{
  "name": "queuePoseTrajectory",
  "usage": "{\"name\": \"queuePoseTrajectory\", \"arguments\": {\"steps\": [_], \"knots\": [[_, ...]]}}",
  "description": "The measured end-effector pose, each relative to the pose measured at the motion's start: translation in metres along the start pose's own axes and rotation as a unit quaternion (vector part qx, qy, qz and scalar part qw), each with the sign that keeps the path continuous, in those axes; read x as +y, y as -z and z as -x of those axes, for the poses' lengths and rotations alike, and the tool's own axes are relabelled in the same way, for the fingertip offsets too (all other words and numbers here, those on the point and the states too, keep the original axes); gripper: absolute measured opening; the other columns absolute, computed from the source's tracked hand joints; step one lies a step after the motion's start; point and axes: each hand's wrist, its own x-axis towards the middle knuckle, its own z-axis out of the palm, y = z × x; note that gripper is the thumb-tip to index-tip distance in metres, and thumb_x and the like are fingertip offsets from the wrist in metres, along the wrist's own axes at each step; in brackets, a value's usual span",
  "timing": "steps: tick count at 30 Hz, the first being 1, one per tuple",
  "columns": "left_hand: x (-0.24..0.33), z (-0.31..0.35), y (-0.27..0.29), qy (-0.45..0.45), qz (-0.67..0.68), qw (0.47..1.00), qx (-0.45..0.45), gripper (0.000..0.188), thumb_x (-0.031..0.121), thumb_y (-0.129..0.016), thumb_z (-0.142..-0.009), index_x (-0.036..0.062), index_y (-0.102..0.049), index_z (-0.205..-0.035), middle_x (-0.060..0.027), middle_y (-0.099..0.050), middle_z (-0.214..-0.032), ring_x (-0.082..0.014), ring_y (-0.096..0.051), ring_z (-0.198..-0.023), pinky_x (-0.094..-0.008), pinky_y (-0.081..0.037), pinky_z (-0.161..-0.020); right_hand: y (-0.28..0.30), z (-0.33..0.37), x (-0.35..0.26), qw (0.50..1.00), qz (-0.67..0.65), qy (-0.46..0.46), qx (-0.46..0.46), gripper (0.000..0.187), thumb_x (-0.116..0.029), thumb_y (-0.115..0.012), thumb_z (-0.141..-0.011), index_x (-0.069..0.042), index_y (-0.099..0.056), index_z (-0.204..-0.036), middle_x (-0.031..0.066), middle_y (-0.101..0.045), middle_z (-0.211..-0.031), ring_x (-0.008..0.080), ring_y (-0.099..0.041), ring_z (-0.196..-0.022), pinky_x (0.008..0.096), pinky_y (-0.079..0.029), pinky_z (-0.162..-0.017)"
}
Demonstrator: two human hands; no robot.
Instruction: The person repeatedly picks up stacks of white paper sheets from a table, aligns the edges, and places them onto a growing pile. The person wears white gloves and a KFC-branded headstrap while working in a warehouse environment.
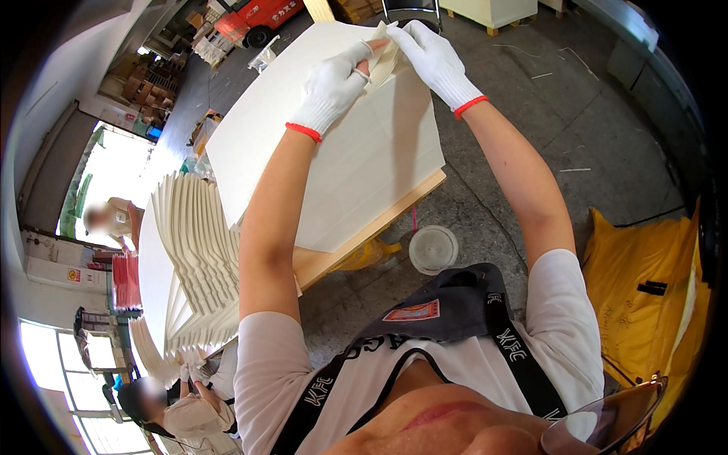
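Observation:
Before me lies a stack of large white paper sheets [356,174], its near side resting along a wooden board [364,227]. My left hand [331,89], in a white knit glove with a red cuff and some bare fingertips, is closed on sheets near the stack's far right corner. Beside it, my right hand [435,64], gloved the same way, pinches the corner edges of those sheets. Several sheet edges are lifted and curl between the two hands. Part of my right fingers' grip is hidden behind the glove.
At left stands a fanned pile of cream sheets [197,243]. Two people [193,413] [121,220] are beyond it. A white bucket [434,249] sits on the floor below the board. A yellow sack [637,280] lies at right; a red forklift [254,19] stands far off.

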Motion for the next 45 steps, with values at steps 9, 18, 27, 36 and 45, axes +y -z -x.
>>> {"name": "queuePoseTrajectory", "arguments": {"steps": [9,18,27,36,45], "knots": [[0.001,0.001,-0.004,-0.015,-0.012,1.0,0.008,0.037,0.038,-0.072,-0.085,0.0186,-0.067,-0.117,-0.0109,-0.073,-0.094,-0.0242,-0.069,-0.083,-0.0359,-0.051,-0.076,-0.003,-0.002,0.007,1.0,-0.013,0.003,0.013,0.059,-0.062,-0.045,-0.095,-0.007,-0.063,-0.102,0.0138,-0.067,-0.091,0.0321,-0.064,-0.088,0.0397,-0.048,-0.081],[-0.004,0.0,-0.002,0.005,0.067,0.997,-0.029,0.037,0.037,-0.066,-0.088,0.0272,-0.065,-0.124,-0.0099,-0.072,-0.089,-0.0265,-0.069,-0.082,-0.0381,-0.052,-0.074,0.001,-0.003,0.008,1.0,-0.015,0.023,0.008,0.062,-0.064,-0.043,-0.094,-0.007,-0.064,-0.104,0.0142,-0.068,-0.093,0.0324,-0.065,-0.091,0.0399,-0.047,-0.083],[-0.002,0.009,-0.008,-0.084,-0.082,0.991,0.063,0.045,0.031,-0.06,-0.085,0.0286,-0.06,-0.13,-0.012,-0.072,-0.101,-0.0339,-0.068,-0.092,-0.0432,-0.054,-0.078,0.035,0.001,0.01,0.944,0.303,0.0,-0.128,0.068,-0.073,-0.037,-0.091,-0.012,-0.066,-0.102,0.0115,-0.071,-0.091,0.0285,-0.07,-0.087,0.0417,-0.052,-0.076],[0.002,-0.013,-0.006,0.009,-0.121,0.992,0.026,0.037,0.033,-0.06,-0.087,0.0265,-0.064,-0.123,-0.0105,-0.072,-0.104,-0.0328,-0.067,-0.096,-0.0433,-0.053,-0.079,0.034,-0.011,-0.008,0.891,0.4,0.188,-0.104,0.054,-0.061,-0.041,-0.097,-0.013,-0.063,-0.105,0.0124,-0.065,-0.086,0.0306,-0.066,-0.085,0.0419,-0.05,-0.073],[-0.023,-0.008,-0.012,-0.011,0.101,0.995,-0.012,0.036,0.033,-0.064,-0.09,0.0242,-0.066,-0.124,-0.0077,-0.073,-0.103,-0.0211,-0.067,-0.094,-0.0341,-0.051,-0.081,0.003,-0.023,0.019,0.997,0.008,0.036,-0.069,0.057,-0.056,-0.038,-0.099,-0.007,-0.065,-0.106,0.0099,-0.066,-0.085,0.0273,-0.063,-0.079,0.0381,-0.048,-0.077]]}}
